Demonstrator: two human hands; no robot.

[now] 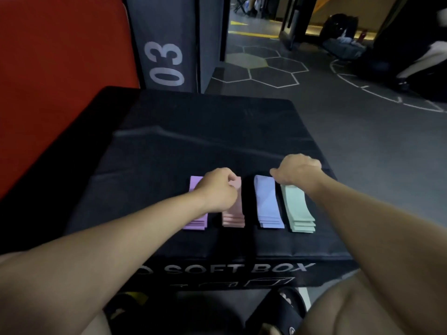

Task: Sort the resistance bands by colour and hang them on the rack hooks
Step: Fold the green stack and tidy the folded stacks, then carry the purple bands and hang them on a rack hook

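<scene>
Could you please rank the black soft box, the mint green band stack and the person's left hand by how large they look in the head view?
1. black soft box
2. mint green band stack
3. left hand, though it looks close to the stack in size, so that order is unsure.

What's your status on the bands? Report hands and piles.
Left hand over pink pile, right hand at far end of green pile. Four colour piles sorted on black box. No rack in sight.

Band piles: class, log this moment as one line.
piles: purple, pink, blue, green | left hand over purple/pink | right hand over blue/green | none hung
</scene>
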